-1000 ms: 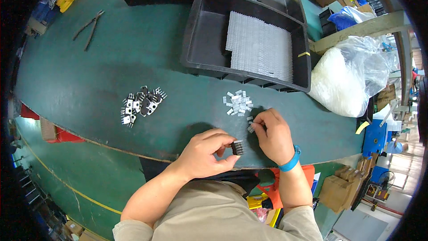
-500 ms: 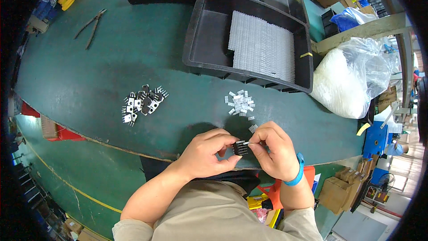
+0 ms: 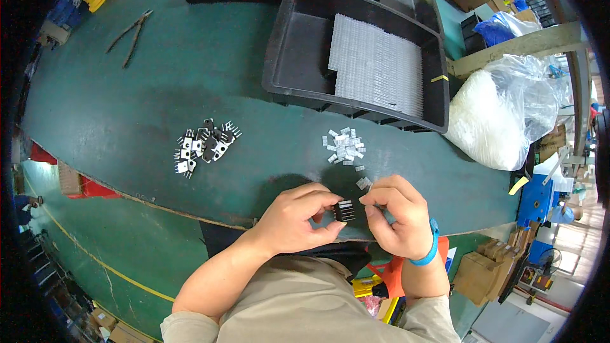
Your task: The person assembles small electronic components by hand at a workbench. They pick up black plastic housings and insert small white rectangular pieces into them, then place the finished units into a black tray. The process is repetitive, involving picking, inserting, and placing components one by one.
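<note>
Over one table (image 3: 273,146), left fingers (image 3: 318,199) pinch one black stack (image 3: 344,212); whether right fingers (image 3: 381,197) hold anything is unclear.

Off came the right hand (image 3: 401,213)! 1 second earlier, its fingertips dipped to the loose clear pieces (image 3: 364,183); half a second on, they met the leads of the black components (image 3: 343,212) by the near edge of the table (image 3: 267,146); then they backed away right, opening a gap. More white showed on those leads, the loose pieces lay uncovered, and a dark figure (image 3: 23,208) appeared beyond the near left corner.
</note>
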### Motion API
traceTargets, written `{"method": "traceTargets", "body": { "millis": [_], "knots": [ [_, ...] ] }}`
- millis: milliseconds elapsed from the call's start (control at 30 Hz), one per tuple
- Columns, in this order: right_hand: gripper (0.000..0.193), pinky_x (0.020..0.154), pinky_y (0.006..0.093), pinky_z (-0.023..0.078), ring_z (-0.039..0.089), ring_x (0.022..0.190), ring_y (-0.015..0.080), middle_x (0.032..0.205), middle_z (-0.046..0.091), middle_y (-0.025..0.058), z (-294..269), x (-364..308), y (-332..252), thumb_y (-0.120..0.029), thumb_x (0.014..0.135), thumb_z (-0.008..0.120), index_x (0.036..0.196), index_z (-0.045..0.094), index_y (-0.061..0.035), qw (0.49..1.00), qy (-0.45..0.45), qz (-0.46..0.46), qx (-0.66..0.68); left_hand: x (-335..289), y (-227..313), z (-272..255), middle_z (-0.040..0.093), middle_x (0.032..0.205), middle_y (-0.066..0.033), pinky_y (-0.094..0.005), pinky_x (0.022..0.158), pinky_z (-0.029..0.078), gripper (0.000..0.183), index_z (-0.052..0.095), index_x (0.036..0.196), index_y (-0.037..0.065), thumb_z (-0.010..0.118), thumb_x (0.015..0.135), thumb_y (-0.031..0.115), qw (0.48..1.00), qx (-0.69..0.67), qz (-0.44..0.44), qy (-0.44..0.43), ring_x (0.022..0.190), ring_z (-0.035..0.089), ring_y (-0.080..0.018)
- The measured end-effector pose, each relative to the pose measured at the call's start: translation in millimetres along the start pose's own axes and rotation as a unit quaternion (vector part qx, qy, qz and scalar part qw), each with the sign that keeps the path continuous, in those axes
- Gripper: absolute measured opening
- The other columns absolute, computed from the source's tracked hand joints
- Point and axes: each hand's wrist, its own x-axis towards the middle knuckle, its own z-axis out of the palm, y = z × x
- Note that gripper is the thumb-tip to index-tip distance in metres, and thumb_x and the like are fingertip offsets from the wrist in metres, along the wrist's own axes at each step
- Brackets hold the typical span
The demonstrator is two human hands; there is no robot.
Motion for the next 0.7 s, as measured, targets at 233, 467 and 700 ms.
{"method": "traceTargets", "body": {
  "millis": [233,467,700],
  "knots": [
    [0.019,0.070,0.0398,0.054,0.066,0.079,0.0323,0.091,0.066,0.0149,-4,-4,11,0.006,0.078,0.066,0.095,0.070,-0.0019,0.996,0.044,0.074,-0.008,-1,-1,-2,0.066,0.086,-0.0062,-0.0250,0.056,0.051,0.034,0.071,0.101,0.000,0.086,0.071,0.007,1.000,-0.003,-0.001,-0.001,0.065,0.060,-0.0109],
    [0.015,0.073,0.0415,0.053,0.065,0.083,0.0370,0.094,0.064,0.0171,17,9,43,-0.003,0.082,0.073,0.096,0.069,-0.0039,0.987,0.053,0.131,-0.079,0,2,-2,0.066,0.085,-0.0064,-0.0259,0.056,0.050,0.033,0.070,0.100,0.000,0.085,0.071,0.006,1.000,0.007,0.007,-0.002,0.065,0.060,-0.0113],
    [0.014,0.074,0.0416,0.052,0.064,0.086,0.0367,0.093,0.063,0.0173,14,16,37,0.000,0.083,0.071,0.094,0.063,-0.0018,0.988,0.007,0.131,-0.083,0,0,-2,0.066,0.085,-0.0065,-0.0257,0.055,0.050,0.034,0.071,0.101,0.000,0.085,0.071,0.006,1.000,-0.008,0.005,0.004,0.065,0.060,-0.0112]
  ]
}}
